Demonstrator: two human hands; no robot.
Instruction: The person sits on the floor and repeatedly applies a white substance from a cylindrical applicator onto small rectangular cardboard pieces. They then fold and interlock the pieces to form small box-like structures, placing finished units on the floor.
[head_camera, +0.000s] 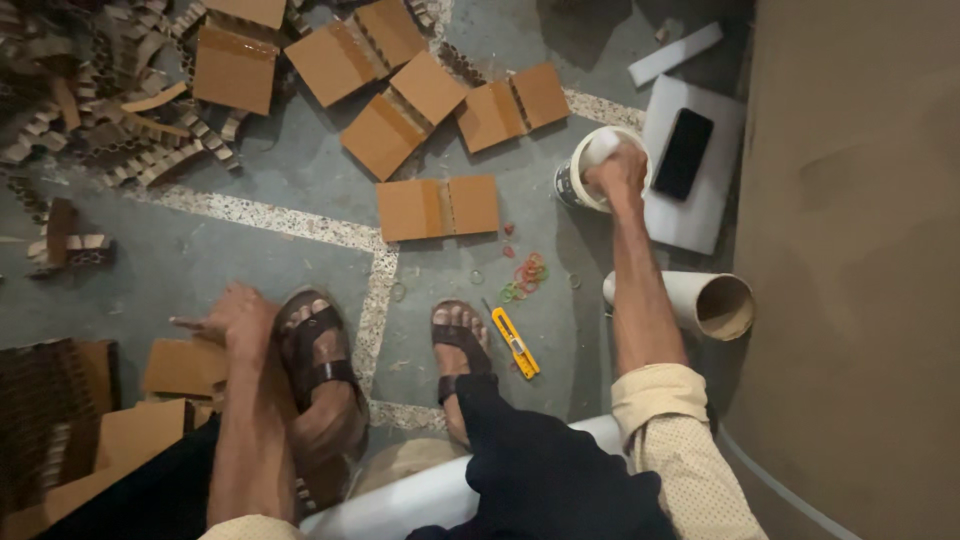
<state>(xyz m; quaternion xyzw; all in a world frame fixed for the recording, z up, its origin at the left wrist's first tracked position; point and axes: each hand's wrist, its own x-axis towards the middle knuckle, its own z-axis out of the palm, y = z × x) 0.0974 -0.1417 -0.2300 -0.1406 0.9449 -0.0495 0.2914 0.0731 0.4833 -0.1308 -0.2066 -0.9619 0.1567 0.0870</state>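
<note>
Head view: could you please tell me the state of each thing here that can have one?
White tub: upright, open, right hand reaching in.
Phone: screen dark, flat on a white board.
Cardboard tube: lying on its side, open end showing.
Yellow utility knife: on the floor, untouched.
Rubber bands: scattered loose.
Folded cardboard pieces: lying flat.
Left hand: fingers spread, resting beside the sandal.

My right hand (620, 172) dips into the white tub (585, 170) at one o'clock; my left hand (235, 318) rests on cardboard (185, 368) at eight.
</note>
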